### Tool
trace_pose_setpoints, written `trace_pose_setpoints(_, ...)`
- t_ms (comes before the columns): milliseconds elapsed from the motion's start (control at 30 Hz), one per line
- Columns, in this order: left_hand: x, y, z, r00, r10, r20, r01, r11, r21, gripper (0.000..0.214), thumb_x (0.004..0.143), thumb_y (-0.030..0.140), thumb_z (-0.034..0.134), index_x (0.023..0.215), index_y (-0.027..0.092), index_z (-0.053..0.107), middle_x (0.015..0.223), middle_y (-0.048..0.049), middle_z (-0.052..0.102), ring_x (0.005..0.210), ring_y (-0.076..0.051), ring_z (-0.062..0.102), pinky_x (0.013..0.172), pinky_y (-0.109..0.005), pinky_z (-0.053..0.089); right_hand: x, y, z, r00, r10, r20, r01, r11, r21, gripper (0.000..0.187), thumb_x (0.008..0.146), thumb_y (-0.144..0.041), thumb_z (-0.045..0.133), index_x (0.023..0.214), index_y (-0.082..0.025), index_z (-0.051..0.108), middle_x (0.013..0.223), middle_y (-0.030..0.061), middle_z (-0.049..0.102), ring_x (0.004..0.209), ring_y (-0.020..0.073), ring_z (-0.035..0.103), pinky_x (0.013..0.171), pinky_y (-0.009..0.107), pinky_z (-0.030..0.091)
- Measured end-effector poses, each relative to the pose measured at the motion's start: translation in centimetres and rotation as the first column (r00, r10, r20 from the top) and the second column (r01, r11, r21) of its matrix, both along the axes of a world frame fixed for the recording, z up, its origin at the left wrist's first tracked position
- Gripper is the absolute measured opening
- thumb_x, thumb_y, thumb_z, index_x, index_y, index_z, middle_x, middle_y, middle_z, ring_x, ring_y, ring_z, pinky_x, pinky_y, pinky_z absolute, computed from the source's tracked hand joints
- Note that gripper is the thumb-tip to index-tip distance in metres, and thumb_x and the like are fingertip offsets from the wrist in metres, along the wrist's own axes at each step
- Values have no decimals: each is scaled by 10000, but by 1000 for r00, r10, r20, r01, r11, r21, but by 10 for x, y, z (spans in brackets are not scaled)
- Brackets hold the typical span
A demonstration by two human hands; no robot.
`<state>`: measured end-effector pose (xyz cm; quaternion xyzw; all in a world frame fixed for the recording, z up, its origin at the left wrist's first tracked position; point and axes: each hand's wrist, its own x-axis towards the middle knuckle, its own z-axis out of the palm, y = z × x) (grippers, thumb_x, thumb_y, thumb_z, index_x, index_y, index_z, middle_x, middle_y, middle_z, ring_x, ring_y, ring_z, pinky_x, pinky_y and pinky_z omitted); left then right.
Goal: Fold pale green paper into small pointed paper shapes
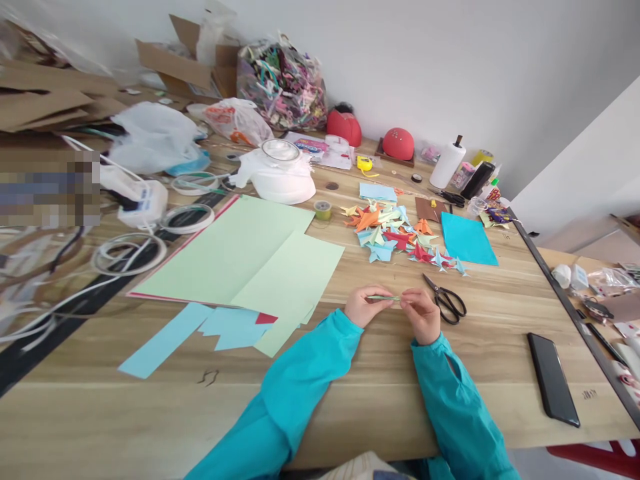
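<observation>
Between both hands, just above the wooden table, is a thin folded piece of green paper (383,297), seen nearly edge-on. My left hand (364,307) pinches most of its length. The fingertips of my right hand (421,313) close on its right end. Black-handled scissors (449,303) lie open-bladed beside my right hand. Beyond the hands is a pile of folded paper figures (385,233) in orange, green, red and blue. Large pale green sheets (225,253) lie to the left, with light blue paper strips (165,340) partly under them.
A black phone (553,379) rests at the right, near a turquoise sheet (469,239) farther back. White cables (130,253) and a power strip (143,203) crowd the left. Along the wall stand red pincushions (399,144), a white thread cone (447,165) and a stuffed clear bag (281,83).
</observation>
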<state>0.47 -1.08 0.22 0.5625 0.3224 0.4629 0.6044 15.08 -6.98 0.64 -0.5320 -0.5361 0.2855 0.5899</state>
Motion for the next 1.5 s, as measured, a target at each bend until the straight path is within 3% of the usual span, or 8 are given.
trace_pose_setpoints(333, 0, -2, 3, 1000, -17, 11, 18, 999, -48, 250, 560, 336, 759, 673, 126, 685, 723, -53, 650, 688, -171, 614, 643, -292, 556, 1, 1, -4, 995, 21, 92, -16, 998, -58, 111, 736, -290, 634, 817, -223, 667, 851, 60, 590, 788, 171, 569, 593, 266, 492)
trace_pose_setpoints(800, 0, -2, 4, 1000, -13, -7, 13, 1000, -25, 245, 585, 340, 746, 681, 125, 680, 729, -56, 658, 696, -172, 617, 656, -289, 555, 0, 2, -7, 999, 28, 18, -26, 996, -88, 134, 730, -305, 642, 835, -221, 655, 831, 50, 595, 756, 162, 567, 595, 268, 498)
trace_pose_setpoints(1500, 0, -1, 0, 999, -26, 24, 26, 999, -22, 201, 593, 297, 743, 681, 128, 680, 728, -47, 652, 652, -155, 614, 626, -281, 547, -2, 2, -5, 999, 39, -30, -40, 999, -16, 50, 728, -236, 653, 765, -237, 686, 834, 50, 595, 797, 175, 578, 612, 284, 502)
